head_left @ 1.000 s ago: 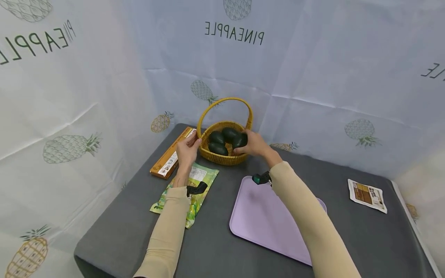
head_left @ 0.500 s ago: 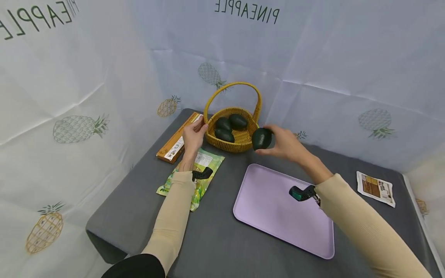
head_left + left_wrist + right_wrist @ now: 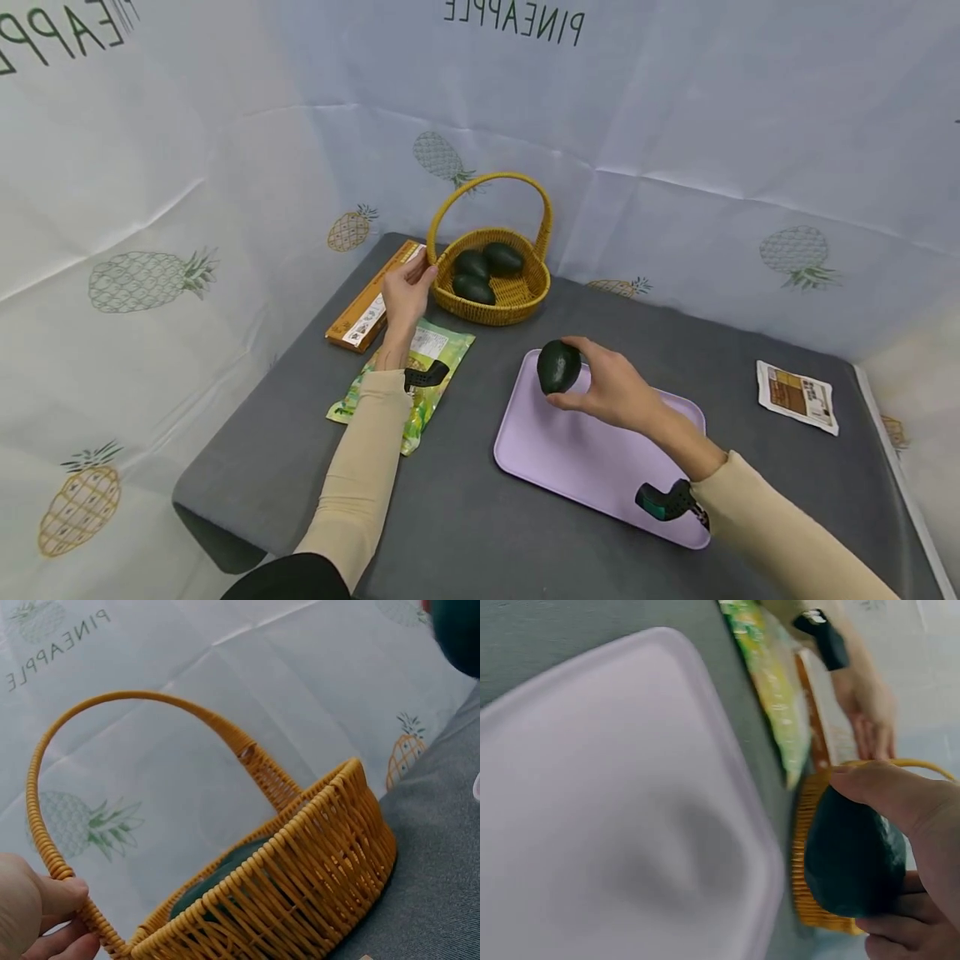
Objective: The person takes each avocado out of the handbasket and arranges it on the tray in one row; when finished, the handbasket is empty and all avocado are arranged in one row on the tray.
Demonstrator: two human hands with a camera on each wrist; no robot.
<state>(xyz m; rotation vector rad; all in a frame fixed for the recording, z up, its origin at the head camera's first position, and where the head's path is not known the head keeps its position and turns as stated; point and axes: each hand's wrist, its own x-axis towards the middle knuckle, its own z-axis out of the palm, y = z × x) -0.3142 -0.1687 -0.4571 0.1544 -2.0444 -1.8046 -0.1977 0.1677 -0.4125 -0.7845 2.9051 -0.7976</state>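
Green avocado [image 3: 558, 367], gripped by the right hand [image 3: 617, 387], has moved from the basket [image 3: 491, 313] to above the tray [image 3: 600, 467]; the left hand [image 3: 406, 292] holds the handle [image 3: 229, 735]. Transfer, I judge, remains unfinished.

Basket [image 3: 491, 313], tray [image 3: 585, 462] on apparently draped table [image 3: 465, 525]

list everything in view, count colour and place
table: one, dark grey, centre
backdrop: one, white, pineapple-printed, behind table
wicker basket: one, yellow, table's far side
avocados: four, dark green, three in basket, one held
tray: one, lilac, on table
box: one, orange, left of basket
plastic bag: one, green-yellow, left of tray
sachet: one, white-brown, table's right
unidentified shape: one, black, bottom edge
sleeves: two, cream, bottom
wrist cameras: two, black, at sleeve ends
left grip: one, bare, holding the basket
right grip: one, bare, around an avocado
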